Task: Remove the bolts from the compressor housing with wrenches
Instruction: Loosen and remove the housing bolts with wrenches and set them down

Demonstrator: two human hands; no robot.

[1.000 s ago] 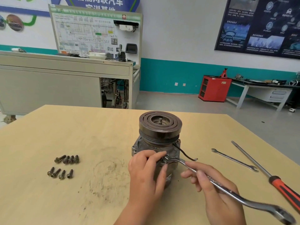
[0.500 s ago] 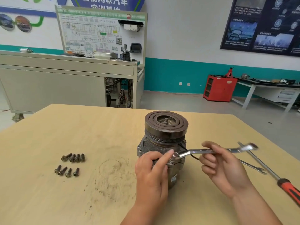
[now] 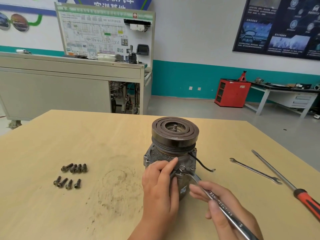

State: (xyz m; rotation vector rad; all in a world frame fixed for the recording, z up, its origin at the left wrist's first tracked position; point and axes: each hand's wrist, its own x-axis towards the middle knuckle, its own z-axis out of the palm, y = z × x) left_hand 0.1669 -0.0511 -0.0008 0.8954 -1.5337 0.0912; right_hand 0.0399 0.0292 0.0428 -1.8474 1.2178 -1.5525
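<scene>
From the head camera I see the compressor [image 3: 173, 153] standing upright near the middle of the wooden table [image 3: 103, 135], its grooved pulley [image 3: 175, 131] facing up and a black wire [image 3: 200, 162] trailing off its right side. My left hand [image 3: 160, 184] presses against the near face of the housing, index finger stretched up toward a bolt head [image 3: 181, 168] on the flange. My right hand [image 3: 223, 208] is closed around the shank of a combination wrench [image 3: 216, 200], whose far end sits at that same bolt; I cannot tell whether it is fully seated on the head. Well to the left of the compressor, eight loose bolts [image 3: 71, 175] lie in two rows of four on the table. To the right, apart from my hands, a slim open-ended wrench [image 3: 254, 170] lies beside a long screwdriver [image 3: 284, 181] with a red and black handle. A scuffed, dirty ring marks the table between the bolts and the compressor.
</scene>
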